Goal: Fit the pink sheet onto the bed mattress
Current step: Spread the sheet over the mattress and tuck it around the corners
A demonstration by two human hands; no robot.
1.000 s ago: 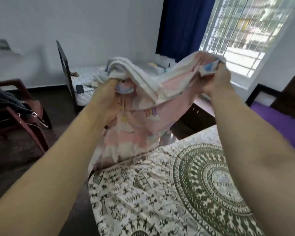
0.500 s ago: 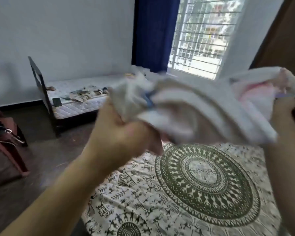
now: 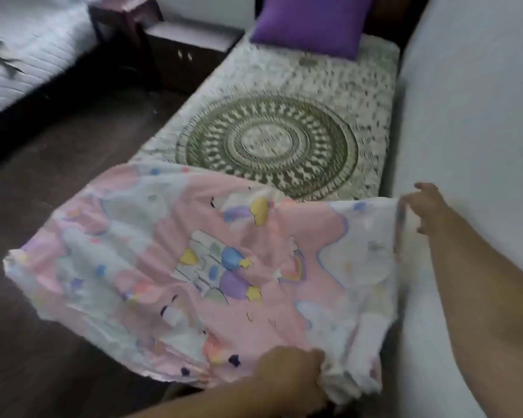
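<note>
The pink sheet, printed with castles, clouds and stars, is spread out in the air over the near end of the bed mattress, which wears a white cover with a green mandala. My left hand grips the sheet's near edge at the bottom. My right hand pinches the sheet's far right corner beside the wall. The sheet's left part hangs out past the bed's left edge over the floor.
A purple pillow lies at the head of the bed. A white wall runs along the bed's right side. A dark bedside cabinet and a second bed stand to the left, across dark floor.
The sheet was bunched up between both hands; now it is flung open and spread over the near end of the bed. My view has swung down toward the mattress.
</note>
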